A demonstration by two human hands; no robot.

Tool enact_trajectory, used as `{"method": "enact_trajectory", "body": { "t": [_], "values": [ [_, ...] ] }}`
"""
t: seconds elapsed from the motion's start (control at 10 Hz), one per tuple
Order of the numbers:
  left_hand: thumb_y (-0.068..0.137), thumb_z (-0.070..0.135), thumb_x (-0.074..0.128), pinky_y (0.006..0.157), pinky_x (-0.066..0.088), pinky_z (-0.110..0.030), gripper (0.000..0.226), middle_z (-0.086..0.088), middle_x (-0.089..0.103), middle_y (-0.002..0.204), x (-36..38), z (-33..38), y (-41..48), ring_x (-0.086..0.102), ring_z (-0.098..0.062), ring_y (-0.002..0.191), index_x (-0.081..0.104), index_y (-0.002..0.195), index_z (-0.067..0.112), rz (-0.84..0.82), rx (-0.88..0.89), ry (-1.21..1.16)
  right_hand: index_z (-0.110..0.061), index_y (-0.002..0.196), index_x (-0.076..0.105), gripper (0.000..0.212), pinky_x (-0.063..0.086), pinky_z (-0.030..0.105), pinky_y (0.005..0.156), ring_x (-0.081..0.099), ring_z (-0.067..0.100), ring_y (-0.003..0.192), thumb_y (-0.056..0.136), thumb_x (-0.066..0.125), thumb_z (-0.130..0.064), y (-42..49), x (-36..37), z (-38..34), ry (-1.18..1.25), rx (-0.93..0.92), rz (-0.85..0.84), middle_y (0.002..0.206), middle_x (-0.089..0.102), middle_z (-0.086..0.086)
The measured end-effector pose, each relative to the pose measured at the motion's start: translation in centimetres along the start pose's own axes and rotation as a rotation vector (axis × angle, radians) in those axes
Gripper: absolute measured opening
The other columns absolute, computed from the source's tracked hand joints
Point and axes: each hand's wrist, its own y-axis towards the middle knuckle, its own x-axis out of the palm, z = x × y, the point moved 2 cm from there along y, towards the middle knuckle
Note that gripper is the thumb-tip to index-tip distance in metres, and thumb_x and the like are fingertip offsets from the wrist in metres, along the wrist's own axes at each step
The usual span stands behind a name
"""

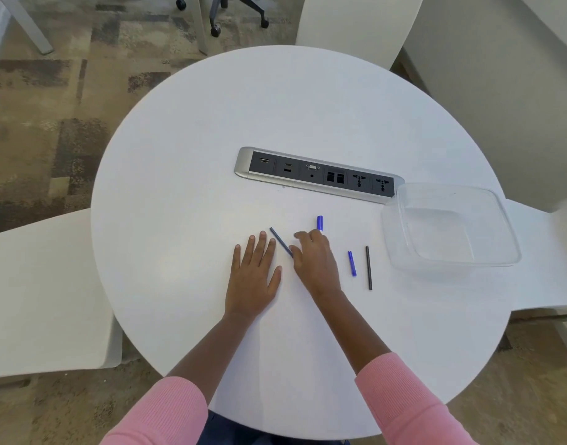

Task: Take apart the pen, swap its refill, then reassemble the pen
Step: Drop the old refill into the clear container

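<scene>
The pen lies in parts on the round white table (211, 155). A thin dark blue refill (280, 240) lies slanted between my hands. My left hand (254, 274) rests flat on the table, fingers spread, just left of it. My right hand (314, 258) hovers palm down over the refill's near end, thumb touching it. A blue pen piece (319, 222) pokes out beyond my right fingers. To the right lie a small blue piece (352, 263) and a black refill (368, 268), side by side.
A silver and black socket strip (317, 175) is set into the table behind the parts. A clear plastic container (449, 226) stands at the table's right edge. White chairs stand at the left, back and right.
</scene>
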Motion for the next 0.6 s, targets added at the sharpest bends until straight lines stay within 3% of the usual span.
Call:
{"method": "enact_trajectory", "body": {
  "t": [0.4, 0.6],
  "values": [
    [0.088, 0.034, 0.030, 0.104, 0.032, -0.054, 0.056, -0.015, 0.046, 0.141, 0.0, 0.1, 0.1, 0.044, -0.033, 0.128, 0.050, 0.132, 0.006, -0.031, 0.004, 0.013, -0.003, 0.112, 0.052, 0.024, 0.047, 0.035, 0.081, 0.051, 0.027, 0.099, 0.093, 0.036, -0.005, -0.2, 1.5, -0.3, -0.047, -0.008, -0.081, 0.110, 0.055, 0.015],
    [0.088, 0.033, 0.031, 0.103, 0.033, -0.056, 0.055, -0.016, 0.047, 0.140, -0.4, 0.4, -0.1, 0.046, -0.034, 0.127, 0.051, 0.132, 0.005, -0.013, 0.010, -0.022, -0.001, 0.106, 0.058, 0.024, 0.046, 0.035, 0.081, 0.056, 0.029, 0.094, 0.089, 0.042, -0.007, -0.5, 0.2, 0.4, 0.116, 0.057, -0.082, 0.104, 0.060, 0.018]
  ]
}}
